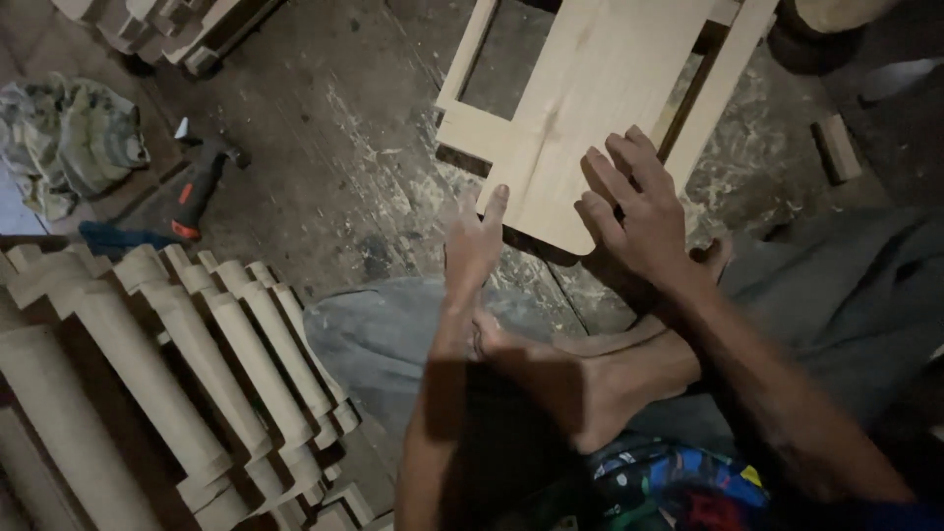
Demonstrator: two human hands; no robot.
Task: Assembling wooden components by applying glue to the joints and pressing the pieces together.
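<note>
A pale wooden board with a rounded near corner lies across a light wooden frame on the dusty floor. My right hand rests flat on the board's near end, fingers spread. My left hand reaches to the board's near left edge, fingertips touching it, fingers apart and holding nothing. My bare feet are crossed below the hands, on grey cloth.
A stack of turned wooden balusters fills the lower left. A hammer with a dark and orange handle lies on the floor at left, near a crumpled cloth. A small wood offcut lies at right.
</note>
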